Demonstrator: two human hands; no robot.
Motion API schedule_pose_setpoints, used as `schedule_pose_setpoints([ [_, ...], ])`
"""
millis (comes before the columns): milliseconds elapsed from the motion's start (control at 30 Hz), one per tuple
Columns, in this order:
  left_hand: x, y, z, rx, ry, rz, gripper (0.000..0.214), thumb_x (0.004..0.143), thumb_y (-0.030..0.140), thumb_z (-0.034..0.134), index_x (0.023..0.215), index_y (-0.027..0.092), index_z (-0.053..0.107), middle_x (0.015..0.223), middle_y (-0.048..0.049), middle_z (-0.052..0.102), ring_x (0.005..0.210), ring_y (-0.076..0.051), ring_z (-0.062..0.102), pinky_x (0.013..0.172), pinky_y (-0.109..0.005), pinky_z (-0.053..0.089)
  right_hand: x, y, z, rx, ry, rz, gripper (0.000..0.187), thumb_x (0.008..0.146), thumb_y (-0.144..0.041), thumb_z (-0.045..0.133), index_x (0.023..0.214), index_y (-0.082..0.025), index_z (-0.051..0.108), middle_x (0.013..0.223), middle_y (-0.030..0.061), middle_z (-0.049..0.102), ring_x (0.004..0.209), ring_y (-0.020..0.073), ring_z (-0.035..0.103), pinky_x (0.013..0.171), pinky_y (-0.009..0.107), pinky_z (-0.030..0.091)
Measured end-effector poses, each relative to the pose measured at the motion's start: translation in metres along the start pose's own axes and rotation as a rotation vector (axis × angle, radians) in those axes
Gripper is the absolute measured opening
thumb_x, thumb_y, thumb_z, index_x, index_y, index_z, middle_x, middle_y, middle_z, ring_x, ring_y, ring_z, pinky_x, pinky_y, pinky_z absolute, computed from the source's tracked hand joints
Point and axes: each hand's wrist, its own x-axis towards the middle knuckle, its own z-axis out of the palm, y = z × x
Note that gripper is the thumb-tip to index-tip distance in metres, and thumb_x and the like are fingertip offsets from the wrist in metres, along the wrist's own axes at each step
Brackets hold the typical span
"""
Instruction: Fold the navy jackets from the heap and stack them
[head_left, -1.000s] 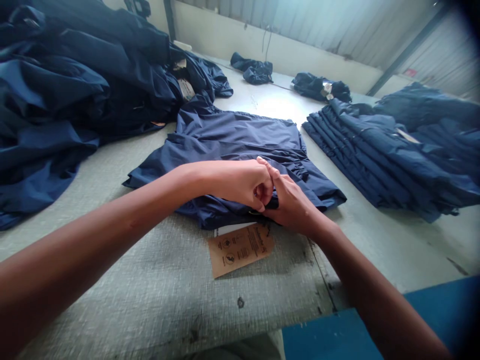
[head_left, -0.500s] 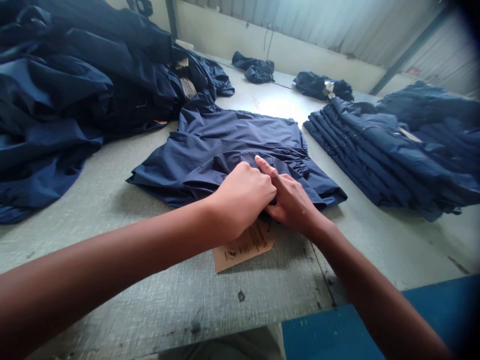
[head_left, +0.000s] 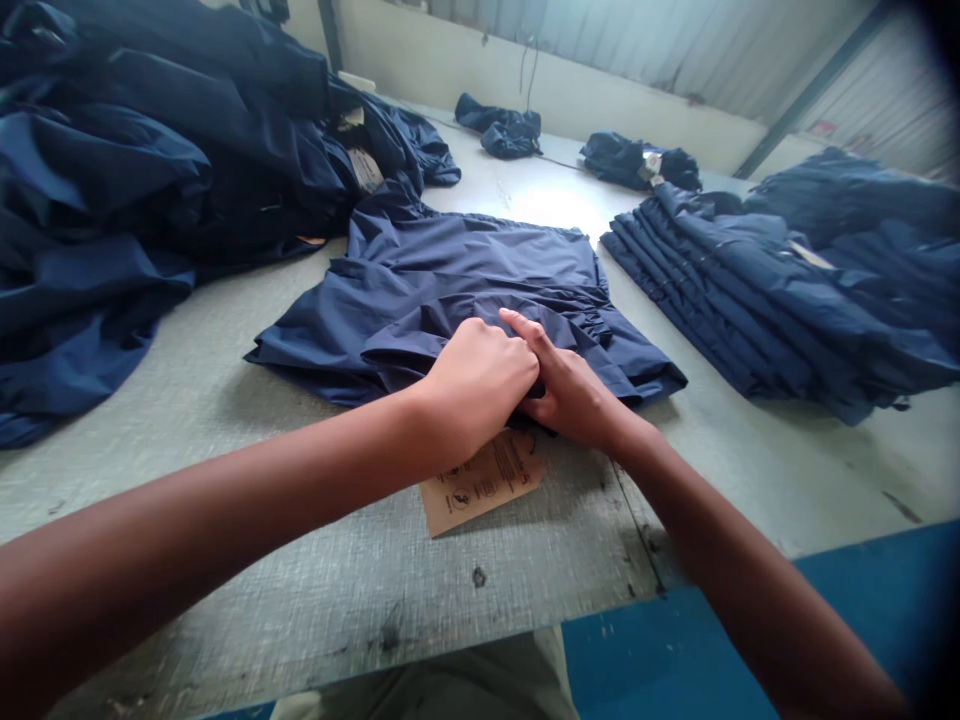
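Observation:
A navy blue garment (head_left: 465,245) with gathered seams lies folded on the table in front of me. At its near edge my left hand (head_left: 480,375) is closed in a fist, its fingertips turned under and hidden. My right hand (head_left: 574,390) presses against it from the right, one digit stretched out over the left knuckles and the other fingers bent into the fabric. Both hands grip the garment's edge where they meet; the exact bit held is covered. Below them a brown cardboard tag (head_left: 484,485) with dark print rests on the table, partly under my left hand.
A big loose heap of navy garments (head_left: 97,220) covers the left of the table (head_left: 300,600). On the right stands a stack of folded navy garments (head_left: 750,280). Two small bundles, a left one (head_left: 502,128) and a right one (head_left: 622,160), lie near the back wall.
The view has shifted slightly, so everything sits a little further left and up. Both hands keep nearly the same hold on the garment's edge.

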Motion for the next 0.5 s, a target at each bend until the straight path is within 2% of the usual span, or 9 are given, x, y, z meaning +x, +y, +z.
schedule_pose_setpoints([
  [167,0.000,-0.004,-0.002,-0.024,-0.018,-0.015,0.026,0.095,0.039,0.070,0.109,0.017,0.074,0.093,-0.0113,0.076,0.117,-0.039,0.067,0.097,-0.046,0.052,0.001,0.003,-0.002,0.022,-0.028,0.011,0.103,0.085,-0.014,0.067,0.170,-0.029,0.012,0.139,0.0083,0.067,0.104,0.0281,0.072,0.088,0.043,0.063],
  [333,0.004,0.012,-0.017,0.149,-0.146,-0.056,0.012,0.092,0.021,0.067,0.092,0.015,0.077,0.085,-0.0105,0.075,0.098,-0.033,0.072,0.086,-0.040,0.052,0.000,0.006,-0.011,0.145,-0.115,-0.007,0.097,0.085,-0.017,0.066,0.169,-0.027,0.018,0.135,0.0086,0.069,0.101,0.0256,0.071,0.095,0.042,0.058],
  [433,0.007,0.016,-0.023,0.241,-0.193,-0.023,0.013,0.089,0.014,0.064,0.085,0.014,0.077,0.081,-0.0103,0.074,0.086,-0.029,0.072,0.078,-0.037,0.050,-0.001,0.007,-0.022,0.249,-0.193,-0.006,0.084,0.090,-0.020,0.061,0.167,-0.026,0.027,0.124,0.0054,0.072,0.098,0.0226,0.070,0.098,0.041,0.056],
  [500,0.008,0.015,-0.025,0.263,-0.196,-0.019,0.012,0.090,0.018,0.066,0.086,0.015,0.077,0.080,-0.0106,0.074,0.085,-0.027,0.072,0.079,-0.036,0.049,0.000,0.010,-0.027,0.301,-0.173,0.022,0.070,0.096,-0.021,0.053,0.163,-0.026,0.034,0.117,0.0038,0.073,0.096,0.0208,0.068,0.097,0.041,0.055],
])
